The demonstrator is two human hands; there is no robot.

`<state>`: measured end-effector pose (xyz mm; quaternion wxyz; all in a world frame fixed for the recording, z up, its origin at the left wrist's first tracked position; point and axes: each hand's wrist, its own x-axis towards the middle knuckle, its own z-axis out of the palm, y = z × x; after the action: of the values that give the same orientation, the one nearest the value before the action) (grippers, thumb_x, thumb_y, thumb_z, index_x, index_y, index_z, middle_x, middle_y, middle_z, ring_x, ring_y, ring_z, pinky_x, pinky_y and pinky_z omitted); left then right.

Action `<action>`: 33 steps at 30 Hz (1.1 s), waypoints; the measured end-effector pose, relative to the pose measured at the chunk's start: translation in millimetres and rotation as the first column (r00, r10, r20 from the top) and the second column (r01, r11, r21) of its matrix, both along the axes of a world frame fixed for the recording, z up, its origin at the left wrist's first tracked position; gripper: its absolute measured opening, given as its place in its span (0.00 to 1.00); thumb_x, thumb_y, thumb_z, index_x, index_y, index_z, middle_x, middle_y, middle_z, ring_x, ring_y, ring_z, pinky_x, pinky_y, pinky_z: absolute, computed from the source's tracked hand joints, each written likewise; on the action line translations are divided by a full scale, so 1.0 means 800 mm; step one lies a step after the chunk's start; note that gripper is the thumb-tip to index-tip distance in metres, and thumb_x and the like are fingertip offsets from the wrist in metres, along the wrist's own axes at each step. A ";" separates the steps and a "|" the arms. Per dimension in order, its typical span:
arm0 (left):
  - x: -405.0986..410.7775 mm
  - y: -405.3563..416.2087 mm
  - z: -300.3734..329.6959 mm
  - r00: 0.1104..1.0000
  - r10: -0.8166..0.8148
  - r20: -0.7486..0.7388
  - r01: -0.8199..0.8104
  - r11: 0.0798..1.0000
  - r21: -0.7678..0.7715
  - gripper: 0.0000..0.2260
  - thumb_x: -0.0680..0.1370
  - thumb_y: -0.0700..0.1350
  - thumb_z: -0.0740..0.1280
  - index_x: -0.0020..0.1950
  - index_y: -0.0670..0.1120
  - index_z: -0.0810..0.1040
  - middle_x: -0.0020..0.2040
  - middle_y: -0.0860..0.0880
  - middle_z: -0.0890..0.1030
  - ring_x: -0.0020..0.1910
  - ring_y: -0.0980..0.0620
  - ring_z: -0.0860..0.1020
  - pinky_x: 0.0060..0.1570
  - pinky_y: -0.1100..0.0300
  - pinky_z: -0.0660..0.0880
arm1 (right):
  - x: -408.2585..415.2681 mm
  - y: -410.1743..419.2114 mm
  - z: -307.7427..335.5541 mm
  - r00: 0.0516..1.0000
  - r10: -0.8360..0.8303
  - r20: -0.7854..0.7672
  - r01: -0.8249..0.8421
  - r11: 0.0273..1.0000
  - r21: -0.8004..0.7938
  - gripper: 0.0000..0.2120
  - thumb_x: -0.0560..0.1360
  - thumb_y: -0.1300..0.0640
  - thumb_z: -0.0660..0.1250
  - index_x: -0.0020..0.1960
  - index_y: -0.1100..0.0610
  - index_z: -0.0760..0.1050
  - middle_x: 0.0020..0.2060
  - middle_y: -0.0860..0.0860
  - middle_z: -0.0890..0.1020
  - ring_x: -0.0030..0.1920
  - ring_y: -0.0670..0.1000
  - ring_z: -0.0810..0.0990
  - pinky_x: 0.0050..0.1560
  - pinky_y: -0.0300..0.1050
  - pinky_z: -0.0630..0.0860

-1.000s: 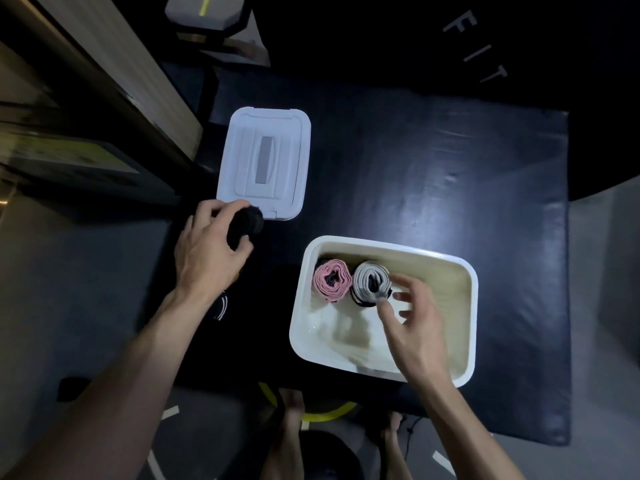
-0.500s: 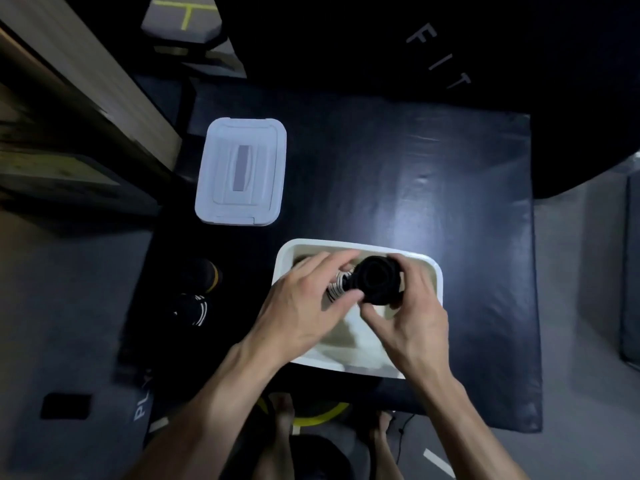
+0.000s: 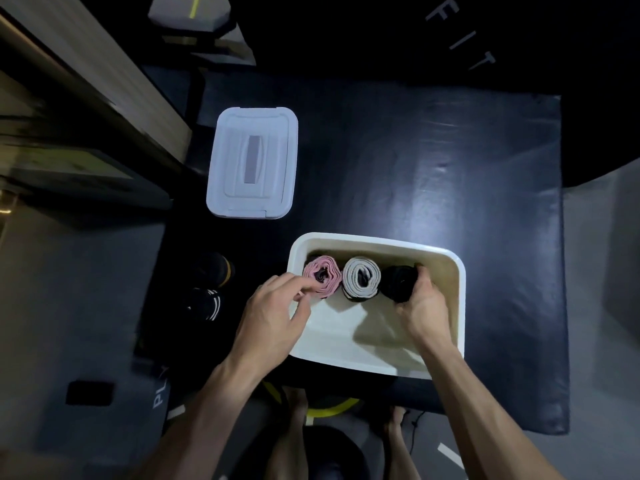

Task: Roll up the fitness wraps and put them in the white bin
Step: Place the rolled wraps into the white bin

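Two dark rolled wraps, one with a yellow edge (image 3: 215,270) and one with white stripes (image 3: 204,304), wait on the black padded mat (image 3: 450,174) to the left of the white plastic bin (image 3: 462,306), near its pale lid (image 3: 252,162). Inside the bin, along the far wall, stand three rolls touching side by side: a pink one (image 3: 321,277), a grey-and-white one (image 3: 361,277) and a black one (image 3: 398,282).

The left hand (image 3: 270,317) hovers over the bin's left rim, fingers loosely bent and holding nothing, its tips just beside the pink roll. The right hand (image 3: 422,306) has its fingers curled round the black roll, setting it against the grey one.

These look like soft, light fabric coils, springy enough to unwind if let go carelessly. I'd judge the safest hold is around the outside, squeezing the layers together, with the loose end pressed against a neighbour.
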<state>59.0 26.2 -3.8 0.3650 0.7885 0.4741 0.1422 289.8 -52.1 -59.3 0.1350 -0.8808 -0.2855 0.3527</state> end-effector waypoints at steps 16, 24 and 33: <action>-0.118 0.124 -0.069 0.686 0.188 -0.703 -0.320 0.946 -0.059 0.33 0.75 0.52 0.75 0.78 0.59 0.66 0.76 0.46 0.69 0.68 0.39 0.73 0.67 0.45 0.66 | -0.075 0.009 0.049 0.957 0.150 0.250 -0.243 0.884 0.400 0.29 0.74 0.60 0.71 0.73 0.55 0.69 0.63 0.52 0.72 0.57 0.53 0.76 0.54 0.47 0.76; -0.101 0.105 -0.007 0.901 0.221 -0.374 -0.206 0.975 0.080 0.31 0.72 0.49 0.77 0.73 0.54 0.71 0.67 0.49 0.78 0.61 0.42 0.76 0.62 0.44 0.72 | -0.119 0.028 0.073 0.926 0.376 0.033 -0.327 0.755 0.568 0.27 0.75 0.58 0.70 0.73 0.51 0.70 0.64 0.44 0.74 0.56 0.47 0.78 0.54 0.44 0.77; -0.052 0.031 0.088 0.998 0.063 -0.021 -0.063 0.998 -0.020 0.30 0.70 0.58 0.76 0.71 0.55 0.73 0.63 0.63 0.77 0.62 0.59 0.75 0.63 0.62 0.72 | -0.139 0.050 0.107 0.839 0.522 0.152 -0.489 0.602 0.631 0.36 0.71 0.52 0.76 0.76 0.54 0.69 0.68 0.48 0.75 0.63 0.53 0.75 0.65 0.53 0.73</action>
<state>17.3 50.7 66.3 0.3637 0.7708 0.5037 0.1409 178.7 -12.1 26.2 0.3321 -0.6523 -0.6227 0.2764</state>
